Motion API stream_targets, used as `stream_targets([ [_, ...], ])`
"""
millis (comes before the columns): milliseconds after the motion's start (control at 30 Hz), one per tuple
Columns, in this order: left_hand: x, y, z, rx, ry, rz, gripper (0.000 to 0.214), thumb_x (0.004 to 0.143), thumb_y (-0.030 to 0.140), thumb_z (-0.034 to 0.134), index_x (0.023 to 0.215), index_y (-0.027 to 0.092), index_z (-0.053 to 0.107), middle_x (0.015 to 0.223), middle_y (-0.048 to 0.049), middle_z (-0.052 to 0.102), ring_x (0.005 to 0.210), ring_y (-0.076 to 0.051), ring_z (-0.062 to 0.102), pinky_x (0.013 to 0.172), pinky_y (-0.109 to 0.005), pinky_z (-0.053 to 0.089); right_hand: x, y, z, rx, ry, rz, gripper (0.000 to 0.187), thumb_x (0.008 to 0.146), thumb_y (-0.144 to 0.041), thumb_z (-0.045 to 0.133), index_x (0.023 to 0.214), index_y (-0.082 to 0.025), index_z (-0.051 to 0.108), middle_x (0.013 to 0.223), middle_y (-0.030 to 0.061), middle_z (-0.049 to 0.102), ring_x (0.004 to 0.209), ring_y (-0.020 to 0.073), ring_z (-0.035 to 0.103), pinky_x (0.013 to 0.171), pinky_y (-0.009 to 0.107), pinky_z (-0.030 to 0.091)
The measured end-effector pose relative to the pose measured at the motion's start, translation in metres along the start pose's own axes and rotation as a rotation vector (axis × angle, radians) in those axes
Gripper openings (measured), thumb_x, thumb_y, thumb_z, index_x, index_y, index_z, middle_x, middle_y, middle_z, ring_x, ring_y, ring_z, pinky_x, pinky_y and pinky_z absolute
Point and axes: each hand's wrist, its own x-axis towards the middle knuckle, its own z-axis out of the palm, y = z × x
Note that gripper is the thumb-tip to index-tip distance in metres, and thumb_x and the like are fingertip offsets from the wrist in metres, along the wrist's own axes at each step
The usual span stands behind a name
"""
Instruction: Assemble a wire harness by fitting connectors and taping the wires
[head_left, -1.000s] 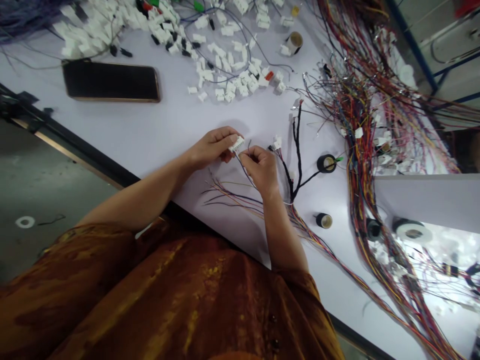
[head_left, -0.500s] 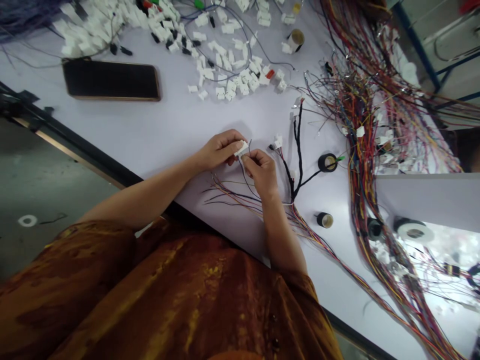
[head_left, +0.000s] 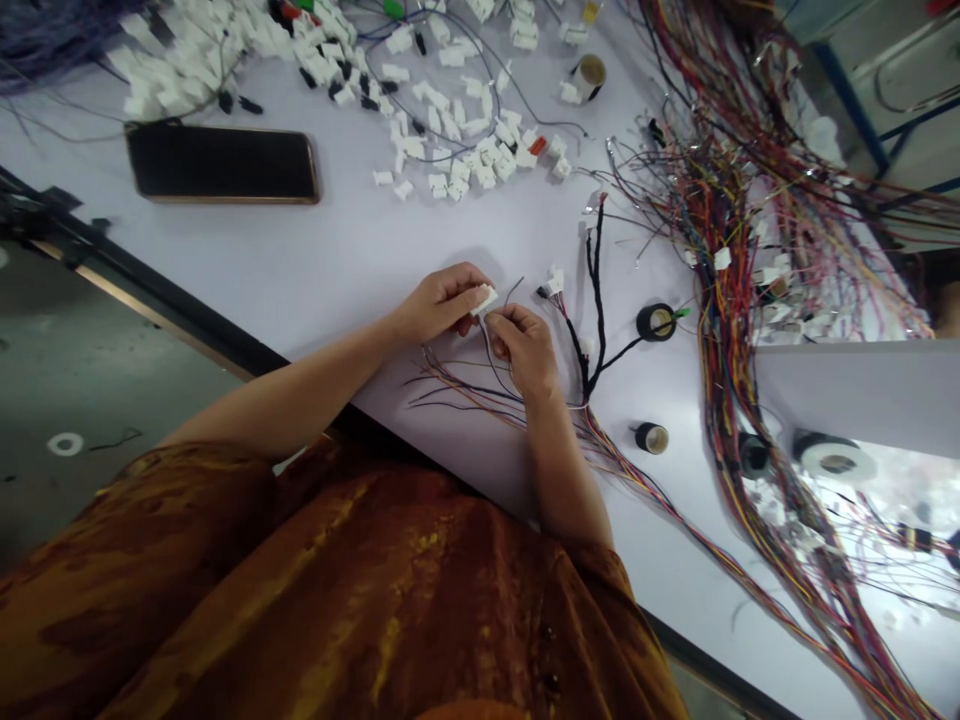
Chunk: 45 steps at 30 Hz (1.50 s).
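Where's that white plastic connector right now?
In the head view, the white plastic connector is pinched in the fingers of the left hand, right beside the right hand.

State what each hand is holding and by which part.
The left hand grips a white plastic connector housing by its near end. The right hand pinches a thin dark wire near its end; the fingers hide the exact spot.

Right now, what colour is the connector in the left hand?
The connector in the left hand is white; it shows best in the head view.
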Motion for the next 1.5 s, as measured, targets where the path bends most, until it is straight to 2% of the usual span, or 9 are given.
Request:
stream_targets([
  [300, 0.002, -0.001, 0.0, -0.014, 0.065, -0.001, 0.01, 0.088, 0.025, 0.065, 0.093, 0.016, 0.063, 0.055, 0.0038, 0.056, 0.044, -0.008, 0.053, 0.045, -0.019, 0.038, 0.001, -0.002, 0.0, -0.042, 0.004, 0.013, 0.02, 0.082, -0.034, 0.062, 0.071, -0.019, 0.054, 0.053, -0.0083, 0.042, 0.045, 0.0043, 0.032, 0.043, 0.02, 0.023],
  [667, 0.002, -0.004, -0.003, 0.004, -0.009, 0.037, 0.012, 0.088, 0.029, 0.066, 0.093, 0.018, 0.062, 0.058, 0.0034, 0.056, 0.046, -0.009, 0.053, 0.046, -0.021, 0.038, 0.002, -0.004, -0.003, -0.06, -0.05, 0.02, 0.017, 0.083, -0.03, 0.062, 0.071, -0.019, 0.058, 0.053, -0.0075, 0.043, 0.045, 0.0043, 0.033, 0.043, 0.021, 0.022],
  [867, 0.003, -0.004, -0.003, -0.006, -0.001, 0.015, 0.01, 0.09, 0.028, 0.063, 0.094, 0.019, 0.062, 0.06, 0.0028, 0.058, 0.047, -0.009, 0.054, 0.047, -0.021, 0.039, -0.001, -0.003, -0.002, -0.09, -0.013, -0.016, 0.026, 0.086, -0.042, 0.062, 0.074, -0.02, 0.058, 0.059, -0.0062, 0.045, 0.049, 0.0049, 0.035, 0.045, 0.021, 0.026],
  [967, 0.003, -0.003, -0.003, -0.015, 0.007, -0.001, 0.008, 0.091, 0.026, 0.062, 0.093, 0.018, 0.062, 0.061, 0.0026, 0.058, 0.047, -0.008, 0.054, 0.047, -0.02, 0.039, 0.0, -0.001, -0.008, -0.024, -0.026, -0.017, 0.034, 0.088, -0.052, 0.058, 0.078, -0.019, 0.06, 0.065, -0.0043, 0.049, 0.05, 0.0051, 0.038, 0.045, 0.021, 0.026],
  [1033, 0.003, -0.003, -0.004, -0.012, 0.005, -0.003, 0.009, 0.091, 0.026, 0.061, 0.093, 0.017, 0.061, 0.06, 0.0028, 0.058, 0.047, -0.008, 0.054, 0.047, -0.019, 0.038, 0.002, 0.001, -0.014, 0.025, -0.031, -0.019, 0.036, 0.087, -0.055, 0.059, 0.082, -0.02, 0.062, 0.064, -0.005, 0.046, 0.05, 0.0054, 0.037, 0.045, 0.021, 0.026],
  [1200, 0.005, -0.009, -0.005, 0.025, -0.013, 0.02, 0.009, 0.093, 0.025, 0.058, 0.097, 0.018, 0.059, 0.063, 0.0042, 0.058, 0.047, -0.006, 0.055, 0.046, -0.017, 0.04, 0.001, 0.0, -0.016, 0.026, -0.032, 0.021, 0.025, 0.082, -0.045, 0.067, 0.085, -0.02, 0.064, 0.058, -0.0083, 0.036, 0.048, 0.0053, 0.027, 0.045, 0.022, 0.022],
  [1367, 0.006, -0.01, -0.007, 0.045, -0.024, 0.036, 0.01, 0.093, 0.026, 0.056, 0.098, 0.017, 0.059, 0.063, 0.0044, 0.057, 0.047, -0.006, 0.056, 0.046, -0.016, 0.041, -0.006, -0.01, 0.001, -0.201, 0.094, -0.085, 0.018, 0.082, -0.034, 0.065, 0.072, -0.019, 0.059, 0.06, -0.0065, 0.042, 0.054, 0.0062, 0.032, 0.049, 0.022, 0.026],
  [1500, 0.005, -0.008, -0.006, 0.029, -0.024, 0.042, 0.01, 0.092, 0.026, 0.058, 0.097, 0.017, 0.058, 0.063, 0.0043, 0.057, 0.047, -0.006, 0.055, 0.046, -0.016, 0.041, -0.008, -0.009, 0.008, -0.237, 0.125, -0.137, 0.016, 0.084, -0.031, 0.061, 0.073, -0.019, 0.059, 0.063, -0.0059, 0.045, 0.057, 0.0068, 0.036, 0.054, 0.023, 0.031],
])
